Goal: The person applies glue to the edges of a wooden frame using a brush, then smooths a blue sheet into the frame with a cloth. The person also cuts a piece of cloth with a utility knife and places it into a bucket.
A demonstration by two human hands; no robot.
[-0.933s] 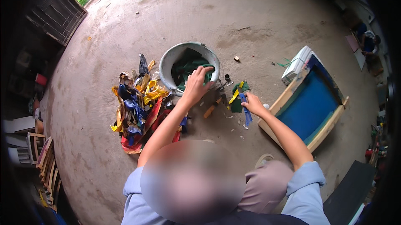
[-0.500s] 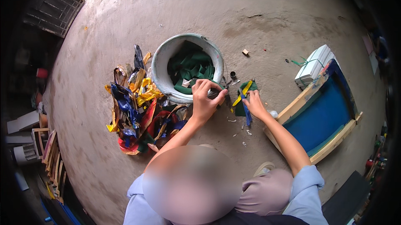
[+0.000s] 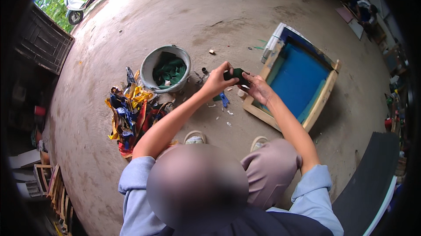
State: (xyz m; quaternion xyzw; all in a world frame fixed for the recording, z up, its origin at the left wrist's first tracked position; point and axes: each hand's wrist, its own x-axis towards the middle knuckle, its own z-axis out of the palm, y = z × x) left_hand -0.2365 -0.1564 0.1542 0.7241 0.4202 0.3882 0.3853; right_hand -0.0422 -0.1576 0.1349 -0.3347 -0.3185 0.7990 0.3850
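- Whereas half a second ago my feed showed them apart, the left hand [image 3: 215,80] and right hand [image 3: 259,90] now meet, both occupied by the dark green piece [image 3: 237,75].
- Both are partly curled, pinching it above the floor [image 3: 210,12], between the bucket [image 3: 173,88] and the framed screen [image 3: 322,98].
- I count two hands, one held piece, one bucket, one framed screen, one blue tool [image 3: 224,100] lying below them.
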